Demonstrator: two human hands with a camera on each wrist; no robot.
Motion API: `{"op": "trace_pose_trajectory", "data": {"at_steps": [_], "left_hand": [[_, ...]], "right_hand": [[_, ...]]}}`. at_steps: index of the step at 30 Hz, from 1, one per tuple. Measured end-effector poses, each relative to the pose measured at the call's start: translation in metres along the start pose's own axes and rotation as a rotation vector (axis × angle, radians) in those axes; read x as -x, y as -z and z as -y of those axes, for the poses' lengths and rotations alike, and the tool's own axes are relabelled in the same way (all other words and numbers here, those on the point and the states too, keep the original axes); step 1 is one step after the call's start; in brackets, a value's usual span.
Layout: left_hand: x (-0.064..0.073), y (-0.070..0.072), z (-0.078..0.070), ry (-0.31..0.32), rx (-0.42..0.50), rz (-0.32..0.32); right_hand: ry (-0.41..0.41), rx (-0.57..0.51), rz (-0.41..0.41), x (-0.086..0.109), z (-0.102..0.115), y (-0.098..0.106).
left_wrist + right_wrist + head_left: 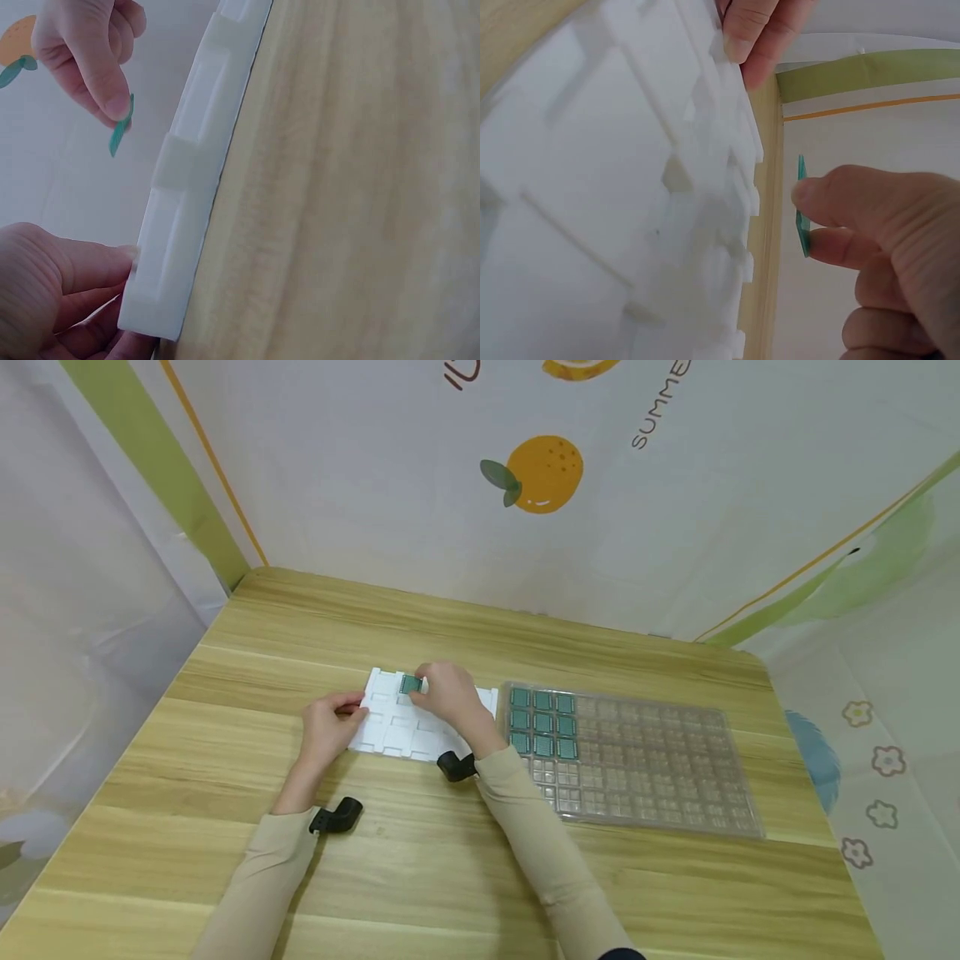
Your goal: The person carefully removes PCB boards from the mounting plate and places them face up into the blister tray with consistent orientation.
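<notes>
A white tray with shallow molded pockets (390,731) lies near the middle of the table. My left hand (324,727) holds its left end, the thumb (101,264) on the side and fingers beneath in the left wrist view. Between thumb and forefinger my right hand (453,693) pinches a small green circuit board (409,684) by its edge. In the right wrist view the board (802,214) appears edge-on, apart from the white tray. Part of the tray's right side is hidden behind the right hand and forearm.
Right of the white tray lies a clear plastic tray (652,768) with many small pockets. Several green circuit boards (543,722) sit in rows at its left end. A printed white curtain (420,510) rises behind the wooden table (405,877).
</notes>
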State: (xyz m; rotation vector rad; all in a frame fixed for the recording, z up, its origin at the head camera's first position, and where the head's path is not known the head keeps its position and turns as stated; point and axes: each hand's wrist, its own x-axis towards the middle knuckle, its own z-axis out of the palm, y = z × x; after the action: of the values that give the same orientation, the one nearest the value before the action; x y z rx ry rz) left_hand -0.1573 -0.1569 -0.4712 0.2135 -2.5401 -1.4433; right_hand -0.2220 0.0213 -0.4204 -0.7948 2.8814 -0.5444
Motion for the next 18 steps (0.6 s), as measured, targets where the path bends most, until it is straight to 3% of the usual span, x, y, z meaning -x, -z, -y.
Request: {"op": "trace_pose_trajectory", "data": {"at_steps": [18], "left_hand": [[0.001,0.000,-0.002,-0.009,-0.001,-0.004]], "right_hand": [[0.009,-0.007,-0.074,0.029,-0.015,0.017]]}}
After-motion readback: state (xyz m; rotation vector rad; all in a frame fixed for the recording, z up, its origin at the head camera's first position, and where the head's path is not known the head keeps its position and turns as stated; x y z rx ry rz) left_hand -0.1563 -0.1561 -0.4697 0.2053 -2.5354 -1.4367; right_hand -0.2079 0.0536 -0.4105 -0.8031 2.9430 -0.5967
